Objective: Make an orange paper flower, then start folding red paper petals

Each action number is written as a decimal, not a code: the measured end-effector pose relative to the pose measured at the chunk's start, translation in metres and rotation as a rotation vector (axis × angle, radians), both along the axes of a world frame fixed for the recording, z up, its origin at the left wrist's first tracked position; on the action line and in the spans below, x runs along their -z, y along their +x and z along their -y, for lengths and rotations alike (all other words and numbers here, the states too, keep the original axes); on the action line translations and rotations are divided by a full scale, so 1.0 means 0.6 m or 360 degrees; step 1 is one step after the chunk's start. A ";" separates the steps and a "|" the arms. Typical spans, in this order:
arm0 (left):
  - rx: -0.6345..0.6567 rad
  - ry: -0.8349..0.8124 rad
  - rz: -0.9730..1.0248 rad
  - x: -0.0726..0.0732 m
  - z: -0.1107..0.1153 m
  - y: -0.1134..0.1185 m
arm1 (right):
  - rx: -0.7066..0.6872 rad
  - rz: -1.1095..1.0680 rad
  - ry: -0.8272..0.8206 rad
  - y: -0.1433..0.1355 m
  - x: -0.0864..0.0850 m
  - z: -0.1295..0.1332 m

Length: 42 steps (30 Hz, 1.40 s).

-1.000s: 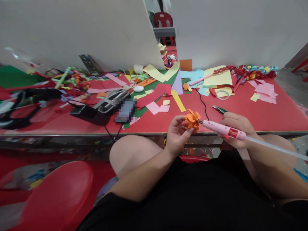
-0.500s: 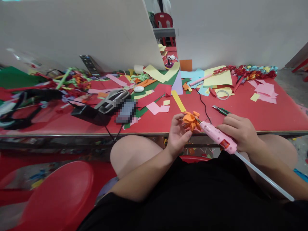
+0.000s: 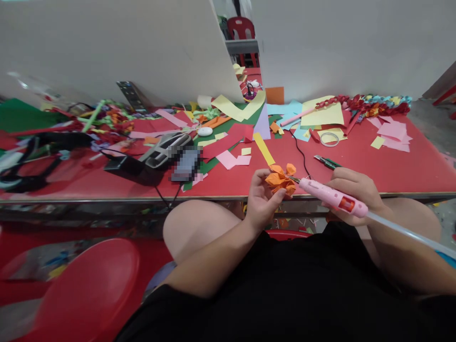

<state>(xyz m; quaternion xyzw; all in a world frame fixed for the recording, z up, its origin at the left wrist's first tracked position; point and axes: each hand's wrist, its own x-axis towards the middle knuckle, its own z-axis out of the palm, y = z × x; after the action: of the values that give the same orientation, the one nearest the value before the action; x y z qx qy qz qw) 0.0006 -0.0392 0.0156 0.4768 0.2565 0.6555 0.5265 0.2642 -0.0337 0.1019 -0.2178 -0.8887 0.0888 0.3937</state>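
At the table (image 3: 392, 175) edge, left hand (image 3: 261, 199) pinches orange paper flower (image 3: 280, 179); right hand (image 3: 352, 192) grips pink glue gun (image 3: 333, 199), its nozzle pointing left, touching the flower.

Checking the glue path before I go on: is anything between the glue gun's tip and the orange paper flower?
Nothing visible. The right hand holds the pink glue gun with its nozzle right at the orange paper flower, which the left hand holds above the red table's near edge. No scrap or cord crosses between them.
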 end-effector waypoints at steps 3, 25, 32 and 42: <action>-0.0022 -0.0007 -0.0020 -0.001 0.001 0.000 | -0.0072 -0.0050 -0.0039 -0.003 -0.004 0.000; 0.0027 0.0069 0.0014 0.003 0.001 0.001 | -0.0093 0.0040 -0.0025 0.002 0.002 -0.012; 0.0044 0.0058 0.0044 0.006 0.003 -0.001 | -0.0071 0.0179 0.0051 -0.002 -0.004 -0.012; -0.0017 0.0109 0.0038 0.018 0.000 -0.002 | -0.0044 0.0097 0.0031 0.003 0.003 -0.010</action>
<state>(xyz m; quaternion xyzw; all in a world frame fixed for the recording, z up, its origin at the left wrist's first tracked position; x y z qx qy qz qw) -0.0008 -0.0392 0.0051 0.4853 0.2300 0.6723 0.5094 0.2657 -0.0276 0.1000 -0.2043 -0.9040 0.0789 0.3672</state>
